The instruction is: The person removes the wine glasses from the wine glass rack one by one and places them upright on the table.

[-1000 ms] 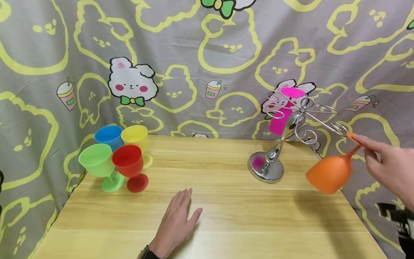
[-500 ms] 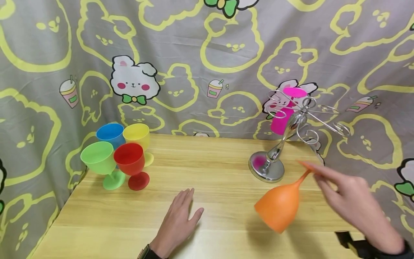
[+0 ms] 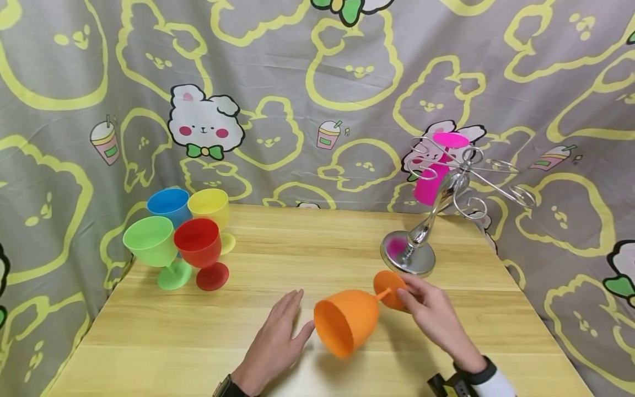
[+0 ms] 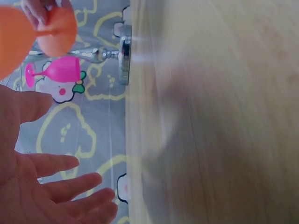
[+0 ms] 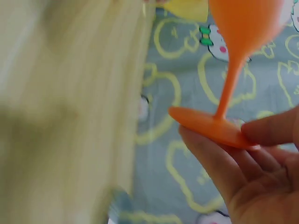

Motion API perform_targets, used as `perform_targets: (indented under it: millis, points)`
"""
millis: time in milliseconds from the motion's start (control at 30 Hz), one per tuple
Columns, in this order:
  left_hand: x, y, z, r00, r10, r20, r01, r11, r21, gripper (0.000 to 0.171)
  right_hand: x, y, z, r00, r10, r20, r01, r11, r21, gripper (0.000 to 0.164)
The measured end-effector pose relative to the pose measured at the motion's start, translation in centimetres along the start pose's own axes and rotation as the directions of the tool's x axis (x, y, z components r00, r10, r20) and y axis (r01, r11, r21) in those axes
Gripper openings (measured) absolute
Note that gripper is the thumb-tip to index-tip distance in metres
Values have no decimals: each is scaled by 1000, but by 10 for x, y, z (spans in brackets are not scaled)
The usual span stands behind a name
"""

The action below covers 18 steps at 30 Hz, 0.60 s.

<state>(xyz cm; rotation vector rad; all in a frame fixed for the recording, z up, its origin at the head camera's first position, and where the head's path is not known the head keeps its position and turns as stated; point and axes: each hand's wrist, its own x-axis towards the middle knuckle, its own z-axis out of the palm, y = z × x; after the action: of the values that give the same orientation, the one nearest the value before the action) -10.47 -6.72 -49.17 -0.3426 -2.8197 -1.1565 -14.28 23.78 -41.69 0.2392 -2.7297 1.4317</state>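
Note:
My right hand (image 3: 439,317) pinches an orange goblet (image 3: 359,314) by its round foot, thumb on one face and fingers on the other, as the right wrist view shows. The goblet is tilted on its side above the table, its mouth toward my left hand (image 3: 278,336). That left hand has straight, spread fingers low over the table, its thumb tip right at the goblet's rim in the head view. A chrome rack (image 3: 421,231) with curled wire arms stands behind the right hand. From one arm hangs a pink goblet (image 3: 430,184), upside down.
A green goblet (image 3: 151,242), a red goblet (image 3: 200,245), a blue goblet (image 3: 168,204) and a yellow goblet (image 3: 210,207) stand upright in a cluster at the table's left. A patterned grey curtain (image 3: 278,66) hangs behind and beside the wooden table (image 3: 297,248).
My right hand has carried the orange goblet from beside the rack's right arms leftward and down, toward the left hand. The goblet's mouth has turned to the left. The left hand has hardly moved.

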Motion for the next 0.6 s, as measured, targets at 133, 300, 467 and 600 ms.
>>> perform_targets:
  millis: [133, 300, 467, 600]
  points:
    - [1, 2, 1, 999, 40, 20, -38, 998, -55, 69, 1, 2, 29, 982, 178, 63, -188, 932, 309, 35]
    - [4, 3, 2, 995, 104, 15, -100, 982, -160, 73, -3, 2, 59, 954, 265, 139, -299, 824, 481, 36]
    - [6, 8, 5, 987, 152, -58, -161, 963, -216, 66, -8, 1, 81, 944, 237, 231, -330, 703, 630, 41]
    - [7, 13, 10, 968, 169, -184, -210, 950, -232, 56, -13, -3, 95, 932, 218, 289, -361, 604, 711, 45]
